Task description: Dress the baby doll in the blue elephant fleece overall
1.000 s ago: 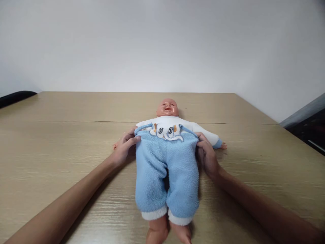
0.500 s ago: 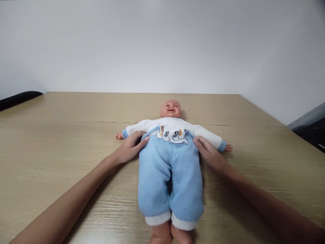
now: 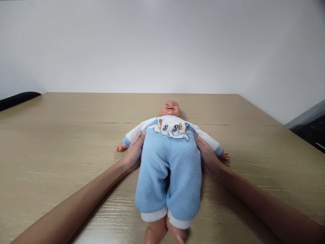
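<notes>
A baby doll (image 3: 169, 107) lies on its back in the middle of the wooden table (image 3: 63, 145), head away from me. It wears a white top and fluffy blue dungarees (image 3: 169, 169) with an elephant patch on the bib. My left hand (image 3: 134, 151) clasps the doll's torso on its left side, fingers tucked under the sleeve. My right hand (image 3: 207, 154) clasps the torso on the other side. Both hands curl round the doll's body. The doll's bare feet point toward me at the bottom edge.
A plain white wall stands behind the table. A black curved object (image 3: 17, 98) shows at the far left edge. A dark surface (image 3: 309, 127) sits beyond the table's right edge.
My hands have moved from the dungarees' waist up to the doll's sides under its arms. The doll's arms have dropped lower and its upper body looks slightly raised.
</notes>
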`<state>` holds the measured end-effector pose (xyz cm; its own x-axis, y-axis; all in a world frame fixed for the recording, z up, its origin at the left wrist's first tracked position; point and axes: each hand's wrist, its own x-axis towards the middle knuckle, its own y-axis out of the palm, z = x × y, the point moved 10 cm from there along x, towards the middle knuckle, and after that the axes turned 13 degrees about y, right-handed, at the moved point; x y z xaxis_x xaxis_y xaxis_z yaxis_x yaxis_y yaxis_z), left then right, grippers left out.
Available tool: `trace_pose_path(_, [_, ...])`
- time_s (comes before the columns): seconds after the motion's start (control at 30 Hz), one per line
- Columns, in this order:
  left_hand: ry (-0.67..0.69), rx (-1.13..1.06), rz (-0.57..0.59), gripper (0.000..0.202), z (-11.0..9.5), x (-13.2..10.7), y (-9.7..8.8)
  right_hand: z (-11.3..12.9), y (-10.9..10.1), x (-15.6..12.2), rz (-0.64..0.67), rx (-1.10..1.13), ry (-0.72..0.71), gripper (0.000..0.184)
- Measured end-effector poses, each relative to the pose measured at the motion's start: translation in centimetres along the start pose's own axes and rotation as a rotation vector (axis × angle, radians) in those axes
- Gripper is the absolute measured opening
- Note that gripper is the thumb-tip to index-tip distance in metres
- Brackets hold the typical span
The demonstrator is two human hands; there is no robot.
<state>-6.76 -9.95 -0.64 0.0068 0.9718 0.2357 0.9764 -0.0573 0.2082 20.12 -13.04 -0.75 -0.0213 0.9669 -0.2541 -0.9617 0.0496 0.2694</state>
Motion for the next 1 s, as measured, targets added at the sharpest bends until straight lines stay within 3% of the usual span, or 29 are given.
trace_pose_path(0.07, [-0.019, -0.036, 0.024, 0.052, 0.0, 0.2, 0.1, 0.4, -0.4, 0.3, -0.024, -0.046, -0.039, 0.048])
trace_pose_path(0.2, [0.005, -0.062, 0.182, 0.048, -0.2, 0.9, 0.5, 1.1, -1.0, 0.7, -0.064, -0.099, -0.11, 0.048])
trace_pose_path(0.43, [0.104, 0.168, 0.355, 0.037, -1.9, 1.6, -0.2, 2.6, -1.4, 0.5, -0.098, -0.289, -0.238, 0.036])
trace_pose_path(0.57, [0.157, 0.238, 0.328, 0.035, -2.8, 1.8, -0.8, 3.1, -1.4, -0.1, -0.117, -0.368, -0.266, 0.036])
trace_pose_path(0.7, [0.2, 0.23, 0.302, 0.036, -3.1, 1.9, -0.7, 3.6, -0.7, -1.0, -0.052, -0.351, -0.274, 0.034])
trace_pose_path(0.87, [0.239, 0.272, 0.263, 0.041, -3.7, 1.9, -0.7, 2.9, -1.5, 0.0, 0.013, -0.139, -0.198, 0.034])
trace_pose_path(1.0, [0.282, 0.349, 0.232, 0.042, -4.0, 1.9, -0.8, 1.7, -2.2, 1.0, -0.003, -0.15, -0.105, 0.037])
